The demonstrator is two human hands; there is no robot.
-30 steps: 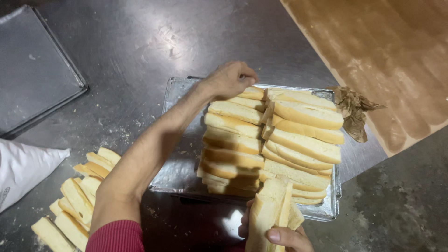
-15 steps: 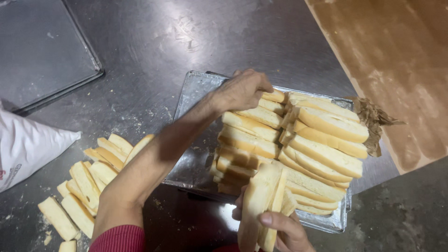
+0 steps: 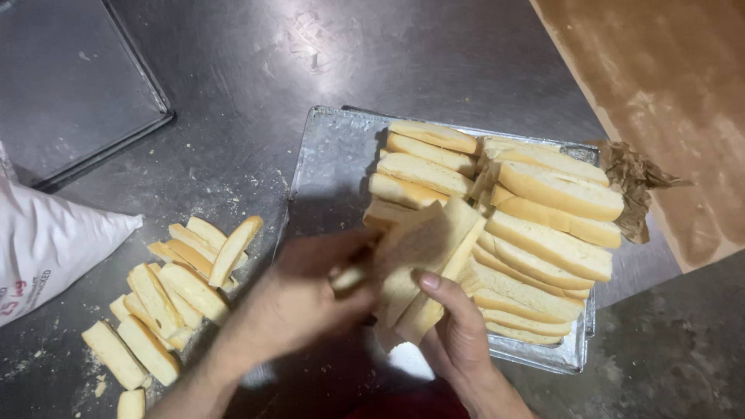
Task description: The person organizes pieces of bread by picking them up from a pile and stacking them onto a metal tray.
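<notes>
My right hand holds a bundle of pale bread slices upright over the near edge of a metal tray. My left hand, blurred by motion, is at the left side of the same bundle, fingers on a slice. Behind them, two rows of bread slices lie stacked on the tray. A loose pile of bread sticks lies on the steel table to the left.
An empty dark baking tray sits at the far left. A white sack lies at the left edge. A brown wooden board fills the right side, with crumpled brown paper by the tray. Crumbs dot the table.
My left hand has pulled back from the far end of the stacked slices to the bundle in my right hand. The view has shifted, so the tray sits more to the right.
</notes>
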